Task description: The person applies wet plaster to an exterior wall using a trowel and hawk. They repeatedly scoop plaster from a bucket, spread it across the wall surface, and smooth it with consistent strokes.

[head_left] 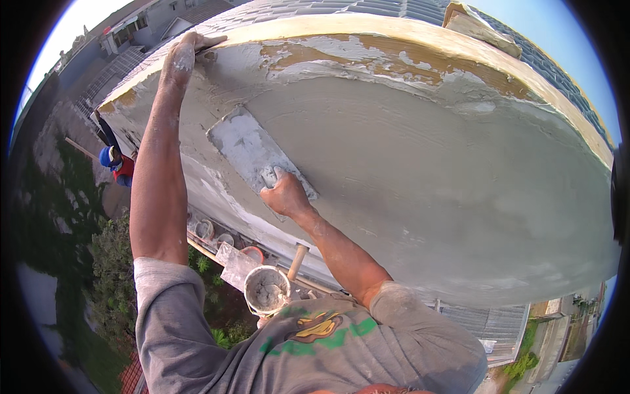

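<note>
One plastering float [246,141] lies against the upper left part of one broad grey plastered wall [426,164]. Two bare hands are at work. Below stand one pale bucket [266,267] of grey mix, one flat pale board [236,266] and one wooden post [297,261]; smaller containers sit behind, one with an orange-red rim [260,250].

Grey roof tiles [315,8] run above the wall. One other person [121,172], in a blue head covering, is far off to the left. The left forearm crosses in front of the wall's left end; the bucket partly covers the board.

The right hand [287,194] closes around the float's handle, its arm bent up from the lower right. The left hand [190,47] reaches high on a nearly straight arm to the wall's top edge, fingers pointing right; I cannot tell whether it grips.
</note>
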`<state>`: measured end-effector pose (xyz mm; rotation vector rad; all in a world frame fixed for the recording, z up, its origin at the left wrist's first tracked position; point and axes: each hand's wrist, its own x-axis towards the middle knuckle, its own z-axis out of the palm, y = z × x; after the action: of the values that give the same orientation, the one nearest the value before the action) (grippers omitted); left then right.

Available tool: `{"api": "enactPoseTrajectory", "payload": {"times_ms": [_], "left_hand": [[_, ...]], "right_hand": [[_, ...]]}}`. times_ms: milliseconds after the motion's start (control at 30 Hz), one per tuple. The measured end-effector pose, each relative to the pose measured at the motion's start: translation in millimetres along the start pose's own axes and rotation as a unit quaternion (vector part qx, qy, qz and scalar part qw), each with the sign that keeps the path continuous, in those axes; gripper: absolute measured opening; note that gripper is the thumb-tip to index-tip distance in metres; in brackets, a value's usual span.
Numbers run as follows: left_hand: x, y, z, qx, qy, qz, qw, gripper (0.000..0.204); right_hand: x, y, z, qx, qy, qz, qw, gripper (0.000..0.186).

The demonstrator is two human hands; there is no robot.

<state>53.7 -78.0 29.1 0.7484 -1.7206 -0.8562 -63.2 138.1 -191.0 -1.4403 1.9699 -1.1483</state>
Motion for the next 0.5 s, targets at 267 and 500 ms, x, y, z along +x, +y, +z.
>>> {"api": "enactPoseTrajectory", "payload": {"times_ms": [267, 500], "left_hand": [[-5, -11, -11, 0.057, 0.060, -0.026, 0.996, 0.046], [-17, -1, -3, -0.012, 0.034, 0.006, 0.999, 0.044]], "right_hand": [[-46, 49, 36, -0.049, -0.139, 0.029, 0.989, 0.038], [-157, 29, -70, -0.013, 0.041, -0.033, 0.999, 0.045]]}}
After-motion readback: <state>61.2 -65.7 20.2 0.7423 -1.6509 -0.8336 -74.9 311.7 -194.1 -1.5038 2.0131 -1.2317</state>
